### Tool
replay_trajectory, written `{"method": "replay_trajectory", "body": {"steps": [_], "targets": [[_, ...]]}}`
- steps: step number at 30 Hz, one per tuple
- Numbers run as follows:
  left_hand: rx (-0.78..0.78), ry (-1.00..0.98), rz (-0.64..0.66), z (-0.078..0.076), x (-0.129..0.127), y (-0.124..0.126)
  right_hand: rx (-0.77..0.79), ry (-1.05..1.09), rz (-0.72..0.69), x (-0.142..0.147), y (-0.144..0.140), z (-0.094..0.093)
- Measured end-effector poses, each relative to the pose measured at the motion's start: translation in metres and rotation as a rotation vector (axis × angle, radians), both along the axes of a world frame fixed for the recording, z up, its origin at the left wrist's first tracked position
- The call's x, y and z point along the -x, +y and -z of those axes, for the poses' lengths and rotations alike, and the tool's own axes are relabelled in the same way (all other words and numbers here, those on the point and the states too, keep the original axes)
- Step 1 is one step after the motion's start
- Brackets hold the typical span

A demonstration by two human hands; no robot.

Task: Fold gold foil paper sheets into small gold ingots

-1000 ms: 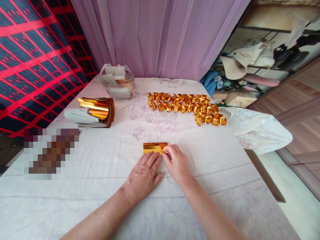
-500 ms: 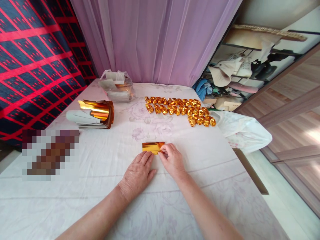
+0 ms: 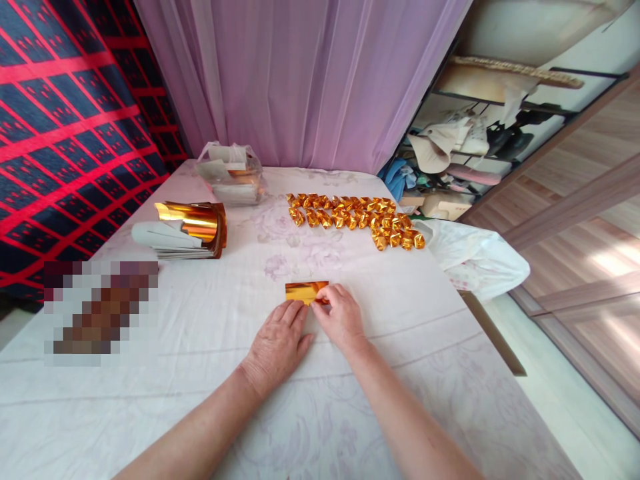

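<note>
A small rectangle of shiny gold foil paper [image 3: 300, 291] lies on the pale flowered tablecloth [image 3: 240, 300] in front of me. My left hand [image 3: 280, 337] rests flat, its fingertips on the near edge of the foil paper and its thumb stretched out to the side. With thumb and fingers pinched, my right hand [image 3: 340, 317] grips the right end of the same sheet, where the corner bends up. The fingers partly cover that corner.
Folded gold foil pieces [image 3: 350, 212] stand in rows at the back right. A curved stack of foil sheets [image 3: 193, 223] sits at the left, with a clear plastic bag [image 3: 233, 177] behind it. A white bag [image 3: 480, 257] hangs by the right edge. One left area is pixelated.
My right hand has slid slightly left along the foil paper, its pinch now closer to my left fingertips. My left hand stays in place; the view has shifted a little.
</note>
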State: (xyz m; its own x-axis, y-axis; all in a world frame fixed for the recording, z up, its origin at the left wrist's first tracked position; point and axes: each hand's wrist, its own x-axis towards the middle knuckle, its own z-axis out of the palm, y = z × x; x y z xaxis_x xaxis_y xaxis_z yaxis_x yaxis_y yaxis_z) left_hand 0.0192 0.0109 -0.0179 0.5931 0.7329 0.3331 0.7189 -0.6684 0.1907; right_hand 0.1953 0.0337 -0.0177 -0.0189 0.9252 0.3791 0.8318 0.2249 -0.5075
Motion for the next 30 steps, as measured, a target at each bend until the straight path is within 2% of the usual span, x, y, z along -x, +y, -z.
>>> {"method": "replay_trajectory", "body": {"steps": [7, 30], "targets": [[-0.013, -0.032, -0.017, -0.002, 0.018, 0.000, 0.022, -0.011, 0.032, 0.003, 0.001, -0.004], [0.004, -0.063, -0.024, -0.007, 0.026, 0.003, 0.031, -0.153, 0.096, 0.023, 0.000, -0.008]]}}
